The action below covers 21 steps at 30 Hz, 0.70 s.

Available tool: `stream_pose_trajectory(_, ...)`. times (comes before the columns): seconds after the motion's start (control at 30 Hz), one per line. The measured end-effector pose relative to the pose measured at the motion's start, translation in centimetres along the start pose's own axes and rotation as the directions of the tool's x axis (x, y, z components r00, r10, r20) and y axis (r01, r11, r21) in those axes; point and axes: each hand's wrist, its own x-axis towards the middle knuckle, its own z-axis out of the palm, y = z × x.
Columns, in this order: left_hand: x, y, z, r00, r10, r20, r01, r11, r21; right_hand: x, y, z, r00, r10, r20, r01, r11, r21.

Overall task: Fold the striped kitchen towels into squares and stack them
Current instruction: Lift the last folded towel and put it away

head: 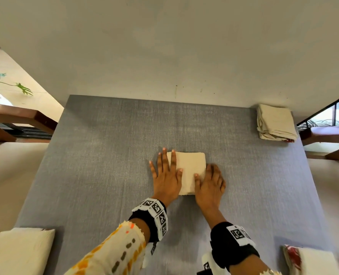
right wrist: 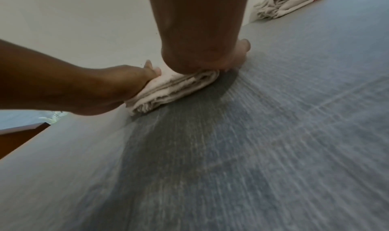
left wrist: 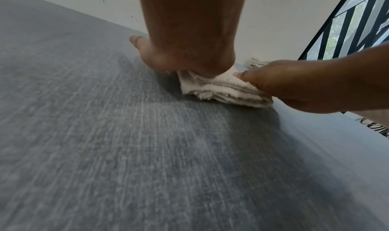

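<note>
- The right hand (right wrist: 202,58) is pressing its heel down on the far end of a folded cream towel (right wrist: 174,88).
- The left hand (right wrist: 101,89) is coming in from the left and lying on the towel's near end, fingers straight.
- The towel is lying flat on the grey counter (right wrist: 273,134), its layered edges showing.
- A towel stack (right wrist: 290,3) is sitting at the far right, well apart, with a bit of red showing.

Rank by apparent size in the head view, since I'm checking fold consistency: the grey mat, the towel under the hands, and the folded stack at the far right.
1. grey mat, by far the largest.
2. and 3. folded stack and towel under the hands: they look alike; the hands cover part of the towel, so no ranking.
</note>
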Motion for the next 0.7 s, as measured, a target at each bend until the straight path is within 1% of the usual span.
stream_pose_trajectory(0.07,0.0,-0.1,-0.1,1.000,-0.010,0.020,0.010,1.000,-0.010,0.4,-0.7,-0.9,0.999,0.031,-0.037,-0.027,0.995,0.096)
stream_pose_trajectory(0.13,0.0,0.0,-0.5,0.998,-0.045,0.045,0.047,0.997,-0.053,0.8,-1.5,-1.9,0.998,0.066,0.002,-0.065,0.973,0.222)
stream_pose_trajectory(0.17,0.0,0.0,-0.7,0.997,-0.061,0.055,0.065,0.995,-0.073,1.0,-1.8,-2.3,0.995,0.091,0.038,-0.098,0.946,0.310)
stream_pose_trajectory(0.27,-0.2,-0.2,-1.4,0.995,-0.078,0.066,0.085,0.988,-0.125,1.2,-2.8,-3.5,0.979,0.137,0.153,-0.200,0.808,0.554)
stream_pose_trajectory(0.33,-0.3,-0.6,-2.1,0.996,-0.071,0.054,0.077,0.988,-0.137,1.0,-3.5,-3.9,0.975,0.113,0.193,-0.212,0.735,0.644)
stream_pose_trajectory(0.4,-0.3,-1.1,-2.9,0.997,-0.075,0.015,0.077,0.981,-0.177,0.8,-4.3,-4.2,0.974,0.083,0.210,-0.209,0.685,0.698)
stream_pose_trajectory(0.47,-0.2,-1.6,-3.7,0.994,-0.105,-0.027,0.093,0.955,-0.283,0.5,-5.2,-4.3,0.972,0.059,0.228,-0.215,0.623,0.752)
stream_pose_trajectory(0.53,-0.2,-1.8,-4.9,0.989,-0.144,-0.038,0.112,0.887,-0.447,0.2,-6.2,-4.6,0.967,0.034,0.253,-0.228,0.563,0.795)
stream_pose_trajectory(0.6,-0.1,-2.1,-6.2,0.981,-0.192,0.031,0.171,0.778,-0.604,-0.1,-7.3,-4.9,0.959,0.016,0.285,-0.254,0.502,0.827)
stream_pose_trajectory(0.63,0.0,-2.4,-6.9,0.973,-0.218,0.081,0.213,0.700,-0.681,-0.2,-8.0,-5.1,0.955,0.004,0.297,-0.264,0.467,0.844)
stream_pose_trajectory(0.7,0.2,-3.0,-7.9,0.951,-0.248,0.187,0.293,0.513,-0.807,-0.2,-9.2,-5.3,0.948,-0.021,0.319,-0.284,0.402,0.870)
